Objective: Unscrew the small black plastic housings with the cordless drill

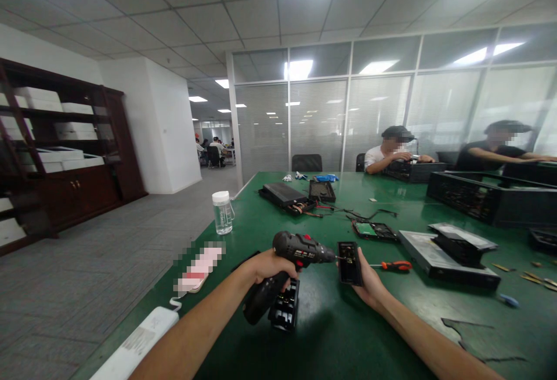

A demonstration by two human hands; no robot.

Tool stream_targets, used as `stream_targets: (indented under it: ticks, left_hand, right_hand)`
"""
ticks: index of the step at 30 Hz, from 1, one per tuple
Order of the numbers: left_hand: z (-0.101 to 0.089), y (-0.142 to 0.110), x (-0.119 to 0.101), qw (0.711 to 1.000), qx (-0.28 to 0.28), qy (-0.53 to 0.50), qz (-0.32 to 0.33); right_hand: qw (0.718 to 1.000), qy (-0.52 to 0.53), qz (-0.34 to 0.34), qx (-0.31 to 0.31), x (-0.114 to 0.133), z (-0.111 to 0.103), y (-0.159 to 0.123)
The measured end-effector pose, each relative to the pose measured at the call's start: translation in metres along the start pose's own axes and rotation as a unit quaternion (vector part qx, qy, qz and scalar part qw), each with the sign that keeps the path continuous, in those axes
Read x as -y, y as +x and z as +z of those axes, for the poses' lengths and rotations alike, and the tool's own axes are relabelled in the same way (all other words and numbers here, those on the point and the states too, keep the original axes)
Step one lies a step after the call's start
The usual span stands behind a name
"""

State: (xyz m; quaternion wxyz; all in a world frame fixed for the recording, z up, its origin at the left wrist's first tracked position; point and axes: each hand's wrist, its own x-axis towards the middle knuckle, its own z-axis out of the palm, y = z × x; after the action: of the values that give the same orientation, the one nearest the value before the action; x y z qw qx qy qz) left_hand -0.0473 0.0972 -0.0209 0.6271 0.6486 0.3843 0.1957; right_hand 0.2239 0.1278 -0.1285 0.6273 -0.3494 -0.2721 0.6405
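Observation:
My left hand [273,267] is wrapped round the grip of a black cordless drill [300,248] with red switches. The drill points right, its bit reaching the open face of a small black box-shaped part [349,270]. That part is held up in my right hand [369,281], the fingers mostly hidden behind it; small metal pieces show inside. Below the drill, on the green table [331,339], lies a black plastic tray with compartments [285,310], partly covered by the drill. A screwdriver [397,266] with an orange and black handle lies right of my right hand.
A water bottle [223,213], phone [202,268] and white power strip [139,339] line the left edge. Farther back lie a black device [285,195], cables and a green circuit board [369,230]. Metal drive casings [448,258] sit right. Two people work beside computer cases [491,197].

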Motion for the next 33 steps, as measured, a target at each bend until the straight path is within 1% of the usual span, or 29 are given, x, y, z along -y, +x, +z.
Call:
stream_targets:
  ticks: [6, 11, 25, 33]
  left_hand:
    - [-0.0005, 0.0015, 0.0021, 1.000, -0.001, -0.003, 0.004]
    - [-0.0003, -0.0003, -0.0002, 1.000, 0.004, 0.001, -0.003]
    - [0.0016, -0.0034, -0.0040, 1.000, 0.001, 0.003, 0.004]
    - [0.0032, -0.0056, -0.0072, 1.000, 0.005, 0.004, 0.000]
  right_hand:
    - [1.000, -0.009, -0.007, -0.001, -0.0018, -0.0023, 0.0032]
    - [1.000, -0.016, -0.009, 0.002, -0.0010, -0.0006, 0.0011]
    - [1.000, -0.013, -0.004, -0.008, 0.0000, -0.0002, 0.0005]
    - [1.000, -0.017, 0.000, 0.000, 0.0004, 0.0010, -0.0016]
